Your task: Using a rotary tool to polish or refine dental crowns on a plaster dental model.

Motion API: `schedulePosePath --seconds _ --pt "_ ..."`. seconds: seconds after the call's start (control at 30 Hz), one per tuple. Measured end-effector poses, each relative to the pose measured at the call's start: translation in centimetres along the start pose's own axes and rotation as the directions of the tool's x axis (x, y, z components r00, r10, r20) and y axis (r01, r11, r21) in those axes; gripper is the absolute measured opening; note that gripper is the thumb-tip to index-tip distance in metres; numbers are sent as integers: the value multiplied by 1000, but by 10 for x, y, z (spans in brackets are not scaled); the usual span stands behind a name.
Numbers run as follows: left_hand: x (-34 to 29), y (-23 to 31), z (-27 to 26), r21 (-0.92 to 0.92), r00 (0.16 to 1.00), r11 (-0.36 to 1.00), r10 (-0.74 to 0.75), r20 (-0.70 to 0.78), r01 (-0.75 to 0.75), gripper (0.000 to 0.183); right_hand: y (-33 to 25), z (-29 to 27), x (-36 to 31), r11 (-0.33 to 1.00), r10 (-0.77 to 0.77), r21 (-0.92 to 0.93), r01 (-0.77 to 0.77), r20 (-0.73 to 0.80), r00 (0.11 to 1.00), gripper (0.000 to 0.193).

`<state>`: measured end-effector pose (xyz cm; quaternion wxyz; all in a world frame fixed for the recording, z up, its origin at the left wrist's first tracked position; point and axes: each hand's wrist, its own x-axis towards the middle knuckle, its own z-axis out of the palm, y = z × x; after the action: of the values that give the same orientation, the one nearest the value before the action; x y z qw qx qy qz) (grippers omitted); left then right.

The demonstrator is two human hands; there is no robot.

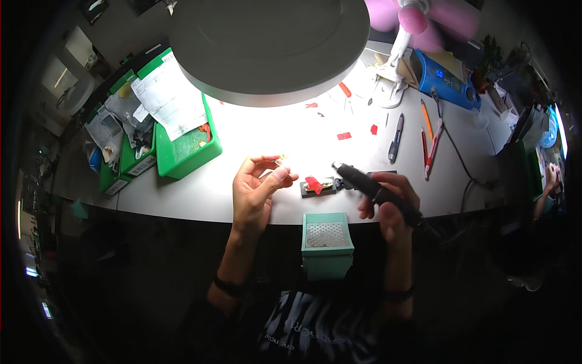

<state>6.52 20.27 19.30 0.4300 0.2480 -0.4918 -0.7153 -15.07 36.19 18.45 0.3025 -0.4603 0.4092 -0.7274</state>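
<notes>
My left hand point(254, 187) pinches a small pale, yellowish piece point(282, 160) between thumb and fingertips, above the table's near edge. What exactly the piece is, I cannot make out. A black, pen-like rotary handpiece point(377, 193) lies in my right hand point(395, 209), its metal tip pointing up and left toward the other hand, though apart from it. Between the two hands, a small dark block point(319, 188) on the table carries a pale piece with a red scrap point(313, 184) on it. Just below sits a mint-green box point(327, 255) with a perforated metal grille point(327, 235).
Green trays point(189, 159) with papers and bags stand at the left. Overhead hangs a large round lamp point(267, 48). A pink fan point(413, 19), a blue control box point(441, 82), a pen point(396, 138), pencils and a cable occupy the right. Red scraps point(344, 136) lie mid-table.
</notes>
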Motion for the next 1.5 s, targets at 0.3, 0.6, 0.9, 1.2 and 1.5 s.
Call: schedulePosePath --seconds 0.3,0.6,0.9,1.2,1.5 --pt "8 -10 17 -217 995 972 96 -5 -95 31 4 28 9 994 83 62 -95 165 983 52" --pt "12 -10 10 -279 999 960 -29 36 38 33 0 30 14 989 148 2 -150 132 980 66" --pt "10 -22 -4 -271 995 963 -7 -101 -20 43 10 20 18 997 41 46 -60 342 939 44" --pt "34 -45 -18 296 889 839 432 148 -457 40 8 19 10 992 48 105 -74 231 972 41" --pt "108 -33 29 -34 939 941 338 65 -337 44 42 33 18 992 -51 124 15 299 953 42"
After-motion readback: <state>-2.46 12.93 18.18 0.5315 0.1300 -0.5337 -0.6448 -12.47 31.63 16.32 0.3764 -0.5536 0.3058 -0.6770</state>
